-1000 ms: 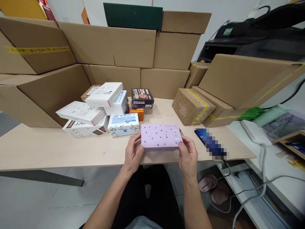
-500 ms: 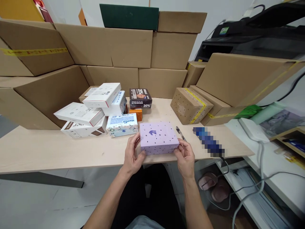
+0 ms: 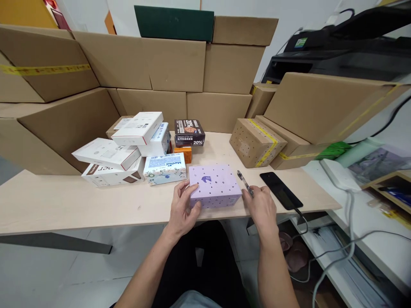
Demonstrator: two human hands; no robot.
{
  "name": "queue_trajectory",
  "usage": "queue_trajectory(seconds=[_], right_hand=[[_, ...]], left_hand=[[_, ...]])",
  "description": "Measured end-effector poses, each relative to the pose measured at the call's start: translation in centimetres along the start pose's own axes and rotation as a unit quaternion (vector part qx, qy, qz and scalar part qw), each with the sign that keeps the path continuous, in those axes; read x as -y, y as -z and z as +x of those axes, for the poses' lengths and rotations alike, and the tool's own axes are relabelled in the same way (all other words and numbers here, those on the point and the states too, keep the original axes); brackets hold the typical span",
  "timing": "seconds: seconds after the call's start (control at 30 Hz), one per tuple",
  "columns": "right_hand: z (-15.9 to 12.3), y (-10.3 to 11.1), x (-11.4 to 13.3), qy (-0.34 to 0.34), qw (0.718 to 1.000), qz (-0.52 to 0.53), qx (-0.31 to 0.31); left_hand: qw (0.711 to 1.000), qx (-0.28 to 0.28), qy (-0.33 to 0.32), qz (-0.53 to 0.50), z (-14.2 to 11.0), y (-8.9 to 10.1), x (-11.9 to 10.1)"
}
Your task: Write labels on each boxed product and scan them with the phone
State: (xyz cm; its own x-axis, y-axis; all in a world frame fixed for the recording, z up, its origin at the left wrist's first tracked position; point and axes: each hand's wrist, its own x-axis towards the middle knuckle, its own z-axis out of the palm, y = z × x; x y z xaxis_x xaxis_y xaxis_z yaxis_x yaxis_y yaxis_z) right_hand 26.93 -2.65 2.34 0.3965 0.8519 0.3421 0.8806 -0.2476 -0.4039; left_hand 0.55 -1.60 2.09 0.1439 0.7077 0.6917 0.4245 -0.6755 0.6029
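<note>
A lilac box (image 3: 214, 182) with small dark marks and a purple logo on its lid lies near the table's front edge. My left hand (image 3: 183, 209) grips its left front corner, fingers along the side and thumb at the front. Just right of the box, a pen (image 3: 245, 183) lies slanted on the table. My right hand (image 3: 261, 208) is over the pen's near end, thumb and forefinger closed around it; the other fingers are partly hidden. To the right of this hand lies a black phone (image 3: 281, 190) with a cable plugged into its near end.
Behind my left hand stand a Manhua tissue pack (image 3: 165, 168), a stack of white boxes (image 3: 105, 153), an orange box (image 3: 183, 154) and a black cookie box (image 3: 189, 132). A taped cardboard box (image 3: 257, 142) is at right. Tall cardboard panels (image 3: 173, 64) wall the back.
My right hand has left the lilac box's right corner and moved right to the pen. My left hand has shifted slightly, its fingers now higher on the box. The box stays in place.
</note>
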Motion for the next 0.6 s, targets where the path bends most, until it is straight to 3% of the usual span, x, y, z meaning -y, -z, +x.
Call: queue_trajectory(seconds=[0.1, 0.23, 0.33, 0.43, 0.5, 0.6], right_hand=[[0.6, -0.3, 0.2, -0.004, 0.997, -0.074, 0.022], [1.0, -0.6, 0.1, 0.014, 0.995, -0.091, 0.037], [1.5, -0.3, -0.3, 0.016, 0.999, -0.041, 0.019], [2.1, 1.1, -0.4, -0.041, 0.992, 0.119, -0.023], [2.5, 2.4, 0.2, -0.063, 0.951, 0.297, -0.064], [3.0, 4.3, 2.3, -0.038, 0.846, 0.524, -0.094]], left_hand=[[1.000, 0.001, -0.003, -0.007, -0.1, 0.0, 0.1], [1.000, 0.001, -0.005, -0.014, -0.1, 0.1, 0.1], [1.000, -0.001, -0.006, -0.010, -0.1, 0.1, 0.1], [1.000, -0.005, -0.020, -0.016, -0.1, 0.1, 0.1], [0.999, -0.005, -0.030, -0.021, -0.2, 0.1, 0.1], [0.999, -0.002, -0.040, -0.020, -0.4, 0.1, 0.2]])
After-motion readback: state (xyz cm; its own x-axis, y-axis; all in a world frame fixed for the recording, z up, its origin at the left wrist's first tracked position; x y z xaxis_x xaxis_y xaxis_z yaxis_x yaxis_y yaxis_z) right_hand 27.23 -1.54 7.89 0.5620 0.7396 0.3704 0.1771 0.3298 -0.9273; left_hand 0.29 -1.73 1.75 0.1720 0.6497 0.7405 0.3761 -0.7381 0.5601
